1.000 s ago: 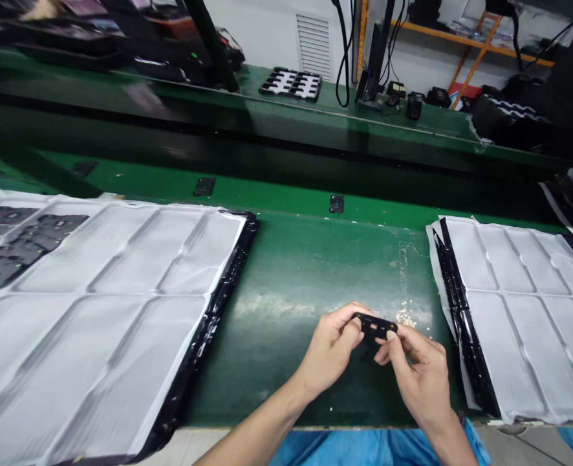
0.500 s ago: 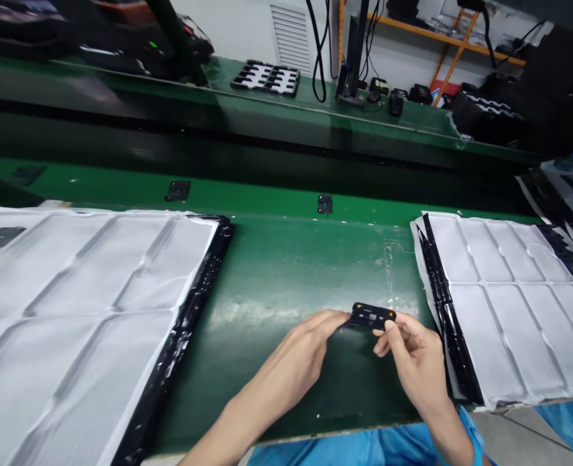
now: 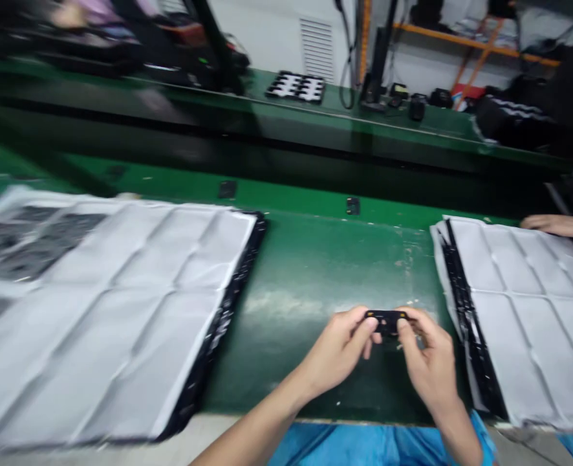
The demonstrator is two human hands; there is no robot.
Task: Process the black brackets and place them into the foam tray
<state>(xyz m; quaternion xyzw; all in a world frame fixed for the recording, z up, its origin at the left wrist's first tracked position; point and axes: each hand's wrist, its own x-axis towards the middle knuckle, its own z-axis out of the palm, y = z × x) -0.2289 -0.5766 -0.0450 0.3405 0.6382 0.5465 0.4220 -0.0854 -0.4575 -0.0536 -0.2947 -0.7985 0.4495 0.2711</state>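
A small black rectangular plate [image 3: 387, 317] with gold-coloured spots near its ends is held level above the green bench top. My left hand [image 3: 347, 336] pinches its left end, thumb in front. At the right end, my right hand [image 3: 427, 346] grips it between thumb and fingers. Motion blur hides the plate's fine detail. On the green strip beyond my hands lie two small dark square parts, one near the middle [image 3: 353, 206] and another [image 3: 227, 189] farther left.
A stack of white-lined trays [image 3: 151, 323] stands on my left, with several dark parts in its far-left pockets. Another tray stack [image 3: 524, 323] is on my right, where another person's hand [image 3: 558, 225] rests at the far edge. A black-and-white tray [image 3: 296, 87] lies on the back ledge.
My left hand has closed its thumb onto the plate's left end, and the plate is now more level. Another person's hand has appeared at the right stack. The camera view has turned left.
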